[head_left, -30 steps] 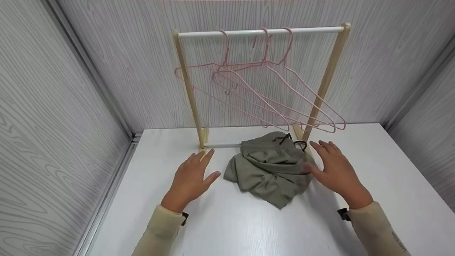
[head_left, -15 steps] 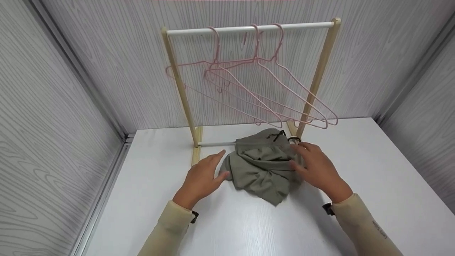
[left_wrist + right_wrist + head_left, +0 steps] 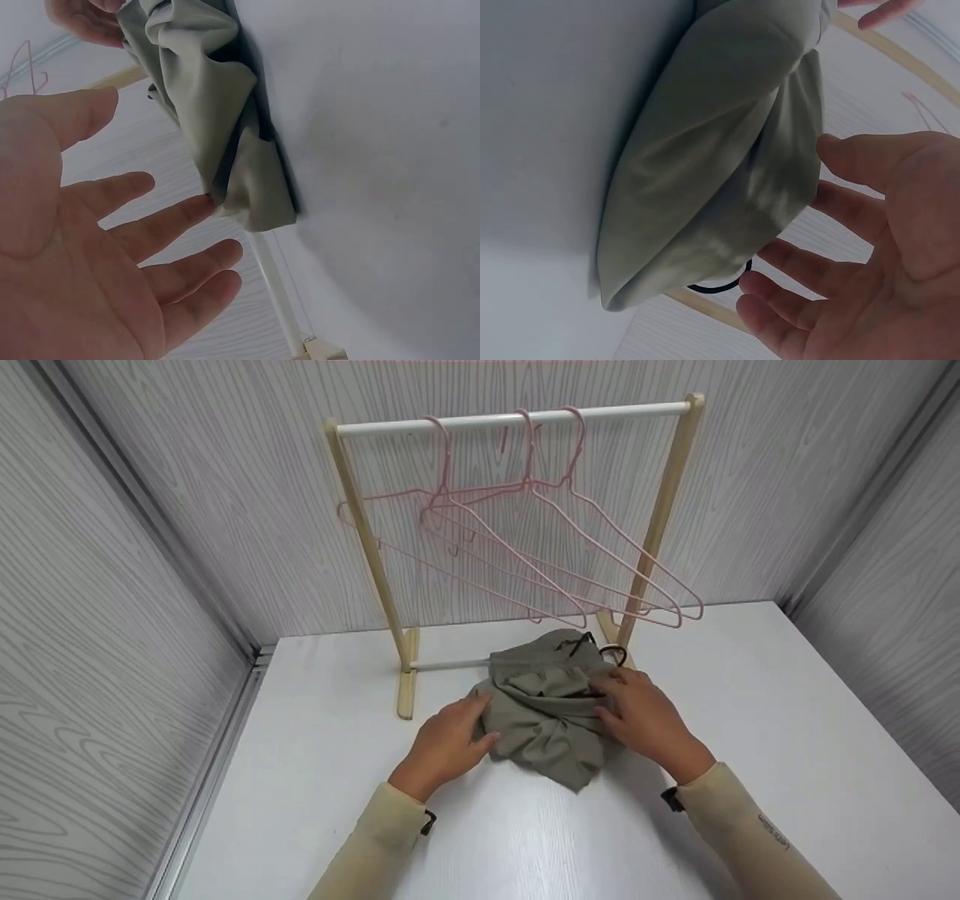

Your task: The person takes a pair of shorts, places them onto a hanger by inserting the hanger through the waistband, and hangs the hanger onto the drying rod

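The cloth [image 3: 551,742] partly hides the lower rail [image 3: 450,664].

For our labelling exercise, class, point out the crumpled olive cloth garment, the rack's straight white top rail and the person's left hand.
Crumpled olive cloth garment [image 3: 551,727]: head view, on its creased middle.
Straight white top rail [image 3: 484,421]: head view, bare stretch near its middle.
Left hand [image 3: 448,741]: head view, on its back.

The cloth [image 3: 551,739] is grey-green, the hangers [image 3: 527,481] pink, the walls [image 3: 247,495] grey wood-grained

Free room on the near side of the garment [image 3: 546,724]; behind and above, pink hangers [image 3: 527,482] and wooden rack [image 3: 661,514].
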The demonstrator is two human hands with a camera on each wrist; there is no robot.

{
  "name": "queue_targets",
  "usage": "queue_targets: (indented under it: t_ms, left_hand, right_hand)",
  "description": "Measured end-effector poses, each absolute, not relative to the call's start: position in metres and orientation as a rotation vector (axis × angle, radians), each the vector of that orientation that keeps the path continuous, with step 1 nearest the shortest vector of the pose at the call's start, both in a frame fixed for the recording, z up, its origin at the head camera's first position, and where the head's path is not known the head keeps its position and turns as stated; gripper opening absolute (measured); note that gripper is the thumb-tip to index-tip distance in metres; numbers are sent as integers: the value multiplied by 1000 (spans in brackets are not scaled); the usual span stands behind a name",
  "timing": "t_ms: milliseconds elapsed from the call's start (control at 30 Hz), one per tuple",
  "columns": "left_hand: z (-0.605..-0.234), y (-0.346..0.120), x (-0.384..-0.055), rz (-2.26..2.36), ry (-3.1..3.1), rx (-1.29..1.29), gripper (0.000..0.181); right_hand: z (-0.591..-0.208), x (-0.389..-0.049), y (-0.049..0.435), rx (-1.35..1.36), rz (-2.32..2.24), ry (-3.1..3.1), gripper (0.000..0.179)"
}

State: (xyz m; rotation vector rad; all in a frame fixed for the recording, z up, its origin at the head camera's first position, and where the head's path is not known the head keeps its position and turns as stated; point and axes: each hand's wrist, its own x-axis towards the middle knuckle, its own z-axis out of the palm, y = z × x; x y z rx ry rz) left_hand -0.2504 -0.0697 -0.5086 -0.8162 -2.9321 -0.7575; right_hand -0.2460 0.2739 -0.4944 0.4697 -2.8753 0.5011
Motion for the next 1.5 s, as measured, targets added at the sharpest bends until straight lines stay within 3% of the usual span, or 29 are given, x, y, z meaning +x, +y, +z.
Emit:
queue_targets:
  t_ms: [533, 1500]
  left_hand:
    - [-520, -53, -255, -726, -2921, -750, 65]
    - [-536, -42, -255, -681, -2935, -799, 56]
  right_hand:
    - [-510, -253, 266, 442, 480, -2827, 24]
    - [-521, -257, 256, 339, 682, -2769, 14]
